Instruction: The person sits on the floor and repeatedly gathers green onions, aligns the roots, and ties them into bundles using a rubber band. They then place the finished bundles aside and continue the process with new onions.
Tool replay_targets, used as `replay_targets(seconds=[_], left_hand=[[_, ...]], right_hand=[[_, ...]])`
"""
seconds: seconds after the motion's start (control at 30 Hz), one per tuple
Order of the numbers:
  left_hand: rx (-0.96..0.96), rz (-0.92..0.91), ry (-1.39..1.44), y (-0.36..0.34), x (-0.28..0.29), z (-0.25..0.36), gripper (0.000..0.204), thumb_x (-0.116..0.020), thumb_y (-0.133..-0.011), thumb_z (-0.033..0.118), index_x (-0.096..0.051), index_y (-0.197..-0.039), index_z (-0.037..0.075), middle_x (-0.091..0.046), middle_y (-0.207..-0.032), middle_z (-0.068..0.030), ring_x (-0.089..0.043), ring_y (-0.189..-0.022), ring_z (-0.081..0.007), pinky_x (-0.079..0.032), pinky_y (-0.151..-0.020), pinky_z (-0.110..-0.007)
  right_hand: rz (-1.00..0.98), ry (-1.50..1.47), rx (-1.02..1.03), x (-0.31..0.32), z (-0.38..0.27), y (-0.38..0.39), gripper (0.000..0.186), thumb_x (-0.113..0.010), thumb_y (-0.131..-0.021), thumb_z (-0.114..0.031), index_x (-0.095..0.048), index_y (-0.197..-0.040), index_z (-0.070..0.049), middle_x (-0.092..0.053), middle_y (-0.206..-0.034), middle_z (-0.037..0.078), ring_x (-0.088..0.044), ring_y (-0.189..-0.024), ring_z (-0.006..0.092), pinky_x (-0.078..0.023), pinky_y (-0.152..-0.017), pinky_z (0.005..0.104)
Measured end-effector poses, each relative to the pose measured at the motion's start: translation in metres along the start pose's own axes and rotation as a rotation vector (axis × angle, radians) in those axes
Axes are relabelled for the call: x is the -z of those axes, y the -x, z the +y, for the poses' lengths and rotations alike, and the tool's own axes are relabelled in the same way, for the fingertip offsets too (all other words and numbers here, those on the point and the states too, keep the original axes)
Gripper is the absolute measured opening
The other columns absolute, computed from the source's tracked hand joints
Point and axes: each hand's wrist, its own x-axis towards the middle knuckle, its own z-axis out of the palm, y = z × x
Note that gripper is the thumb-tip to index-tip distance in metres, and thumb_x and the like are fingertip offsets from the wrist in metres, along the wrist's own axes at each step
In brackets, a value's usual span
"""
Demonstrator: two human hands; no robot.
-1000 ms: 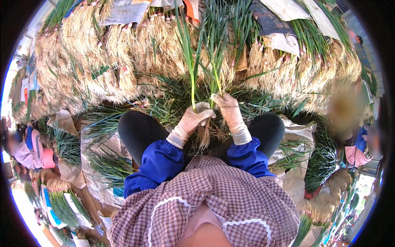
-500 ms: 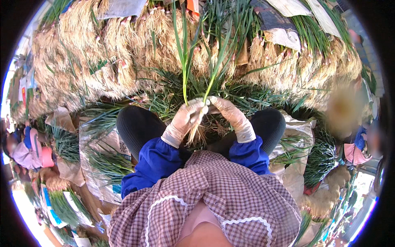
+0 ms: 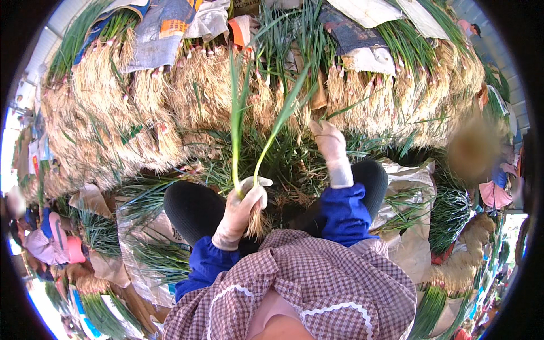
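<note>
My left hand, in a pale glove, is closed around two green garlic stalks. Their long flat leaves point up and away from me, and pale roots hang below the fist near my lap. My right hand, also gloved, is stretched forward over the loose greens, apart from the left one. Its fingers look extended near the hanging roots of the stacked bundles, and I see nothing held in them. A thin green leaf lies just beyond its fingertips.
Across the front runs a high stack of root-fringed bundles, partly covered by sacks. Loose green leaves litter the ground between my knees. White sacking with more greens lies to both sides. Another person sits far left.
My right hand has let go of the stalks and moved forward, away from the left. My left hand has drawn back toward my lap, still gripping both stalks.
</note>
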Motion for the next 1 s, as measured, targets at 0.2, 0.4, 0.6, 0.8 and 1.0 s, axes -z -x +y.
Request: replay_targets(seconds=[0.2, 0.4, 0.6, 0.8, 1.0], left_hand=[[-0.394, 0.136, 0.261, -0.020, -0.005, 0.016, 0.028, -0.060, -0.094, 0.014, -0.056, -0.118, 0.002, -0.064, -0.091, -0.0099, -0.058, -0.076, -0.0162, -0.049, -0.073, -0.030], [0.036, 0.021, 0.440, -0.058, 0.001, 0.017, 0.025, -0.050, -0.099, 0.022, -0.055, -0.117, 0.006, -0.038, -0.067, 0.0071, -0.029, -0.047, -0.0024, -0.027, -0.045, -0.019], [0.248, 0.030, 0.280, -0.104, -0.018, -0.037, 0.018, -0.064, -0.092, 0.021, -0.067, -0.104, 0.008, -0.065, -0.078, 0.0017, -0.060, -0.064, -0.0077, -0.045, -0.056, -0.020], [0.207, -0.133, 0.447, -0.073, -0.001, -0.044, 0.025, -0.055, -0.097, 0.020, -0.062, -0.107, -0.002, -0.063, -0.085, -0.0032, -0.057, -0.068, -0.0106, -0.046, -0.060, -0.022], [0.175, -0.310, 0.494, -0.057, -0.004, -0.031, 0.034, -0.057, -0.096, 0.025, -0.060, -0.113, -0.004, -0.060, -0.073, -0.0033, -0.055, -0.056, -0.0122, -0.049, -0.049, -0.024]], right_hand=[[-0.500, -0.300, -0.072, -0.037, -0.015, -0.080, 0.029, -0.066, -0.089, -0.033, -0.062, -0.097, -0.005, -0.067, -0.099, 0.006, -0.064, -0.076, 0.0195, -0.053, -0.067, 0.0325], [-0.172, -0.416, 0.105, 0.019, -0.019, -0.022, 0.011, -0.058, -0.095, -0.015, -0.067, -0.097, -0.009, -0.063, -0.078, -0.001, -0.056, -0.064, 0.0096, -0.051, -0.059, 0.0258], [-0.468, -0.746, 0.271, 0.007, -0.034, 0.078, 0.011, -0.062, -0.092, -0.014, -0.067, -0.097, -0.006, -0.062, -0.078, 0.002, -0.059, -0.067, 0.0099, -0.048, -0.061, 0.0268], [-0.135, 0.443, 0.023, 0.010, 0.023, 0.060, 0.039, -0.060, -0.091, -0.041, -0.065, -0.096, -0.003, -0.067, -0.090, 0.012, -0.065, -0.073, 0.0266, -0.053, -0.064, 0.0384], [-0.511, -0.671, -0.115, -0.008, -0.048, 0.002, 0.052, -0.046, -0.096, -0.043, -0.051, -0.131, -0.004, -0.056, -0.132, 0.012, -0.060, -0.111, 0.0256, -0.050, -0.093, 0.0365]])
